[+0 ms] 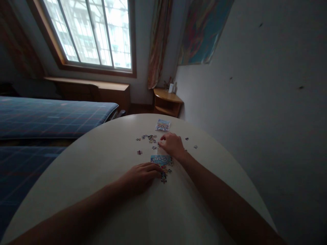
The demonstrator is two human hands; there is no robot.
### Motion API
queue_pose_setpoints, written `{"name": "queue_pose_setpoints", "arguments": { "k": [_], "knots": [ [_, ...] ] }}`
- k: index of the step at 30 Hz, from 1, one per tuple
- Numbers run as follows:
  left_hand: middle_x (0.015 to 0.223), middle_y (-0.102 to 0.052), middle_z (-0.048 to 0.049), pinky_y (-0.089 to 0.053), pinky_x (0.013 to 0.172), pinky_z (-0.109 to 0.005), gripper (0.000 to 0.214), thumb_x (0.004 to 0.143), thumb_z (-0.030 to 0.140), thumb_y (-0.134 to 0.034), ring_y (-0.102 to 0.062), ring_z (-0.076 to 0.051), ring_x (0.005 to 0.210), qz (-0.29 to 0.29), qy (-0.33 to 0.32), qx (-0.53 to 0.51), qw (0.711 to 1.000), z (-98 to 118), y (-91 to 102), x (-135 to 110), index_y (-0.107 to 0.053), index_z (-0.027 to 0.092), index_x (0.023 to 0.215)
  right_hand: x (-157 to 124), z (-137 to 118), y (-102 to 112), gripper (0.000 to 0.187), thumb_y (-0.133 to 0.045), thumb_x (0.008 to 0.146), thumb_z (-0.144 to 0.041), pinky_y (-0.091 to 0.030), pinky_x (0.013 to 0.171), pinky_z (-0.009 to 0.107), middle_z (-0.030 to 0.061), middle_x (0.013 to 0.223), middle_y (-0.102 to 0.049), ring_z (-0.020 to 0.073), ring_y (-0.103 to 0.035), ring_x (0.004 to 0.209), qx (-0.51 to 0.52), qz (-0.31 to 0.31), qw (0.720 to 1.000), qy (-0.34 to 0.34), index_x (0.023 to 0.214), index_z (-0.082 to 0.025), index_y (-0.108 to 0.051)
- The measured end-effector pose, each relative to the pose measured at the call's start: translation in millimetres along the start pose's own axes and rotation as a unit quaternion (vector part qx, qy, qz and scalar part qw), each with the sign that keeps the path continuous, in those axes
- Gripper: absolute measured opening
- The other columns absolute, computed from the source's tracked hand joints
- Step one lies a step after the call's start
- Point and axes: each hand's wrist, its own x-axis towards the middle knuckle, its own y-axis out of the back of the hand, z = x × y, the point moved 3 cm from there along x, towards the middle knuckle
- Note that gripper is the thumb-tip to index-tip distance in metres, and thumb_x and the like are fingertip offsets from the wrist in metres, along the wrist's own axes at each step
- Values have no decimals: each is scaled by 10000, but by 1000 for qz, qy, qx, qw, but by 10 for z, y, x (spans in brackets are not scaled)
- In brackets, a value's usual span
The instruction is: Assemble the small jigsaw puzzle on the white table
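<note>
A partly joined jigsaw (161,160) with a blue top strip lies on the round white table (107,160). My left hand (140,177) rests flat beside it, fingertips touching its left edge. Past the jigsaw, my right hand (172,144) reaches toward a scatter of loose pieces (150,138), its fingers curled in a pinch at the pile's right side; what they hold is too small to make out. A small picture card (162,125) lies farther back.
Stray pieces (195,146) lie right of my right hand. A bed with a blue plaid cover (51,117) runs along the left. A wooden corner shelf (167,101) stands behind the table under the curtain; the wall (255,102) is close on the right.
</note>
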Motion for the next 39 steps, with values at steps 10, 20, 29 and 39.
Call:
{"name": "queue_pose_setpoints", "arguments": {
  "k": [10, 20, 29, 39],
  "knots": [
    [1249, -652, -64, -495, 1023, -347, 375, 854, -18, -452, -595, -186, 1181, -9, 8, -11, 1000, -26, -22, -6, -619, 199, 1110, 253, -92, -219, 258, -567, 869, -380, -400, 922, 422, 90, 1154, -695, 271, -594, 1109, -14, -33, 998, -58, 1007, -250, -742],
    [1244, -655, -54, -485, 1031, -343, 375, 856, -15, -454, -600, -188, 1175, -4, 6, -7, 1000, -25, -19, -13, -612, 211, 1110, 412, -33, -249, 210, -650, 806, -342, -368, 938, 416, 79, 1097, -736, 269, -602, 1110, 6, -72, 995, -62, 947, -252, -777],
    [1234, -661, -62, -489, 1031, -347, 375, 832, -26, -457, -606, -198, 1173, -7, 14, -10, 1000, -3, 0, -5, -618, 191, 1093, 344, -41, -207, 151, -667, 791, -271, -393, 903, 362, 22, 970, -766, 215, -660, 978, 68, -23, 997, -20, 909, -240, -755],
    [1233, -659, -71, -499, 1019, -355, 337, 882, 9, -437, -611, -190, 1162, -1, 5, 7, 1000, -11, -11, 1, -614, 195, 1102, -252, 289, 104, 190, -646, 835, -209, -480, 808, 267, 23, 946, -767, 157, -691, 868, 101, -2, 995, 20, 1006, -200, -729]
  ]
}}
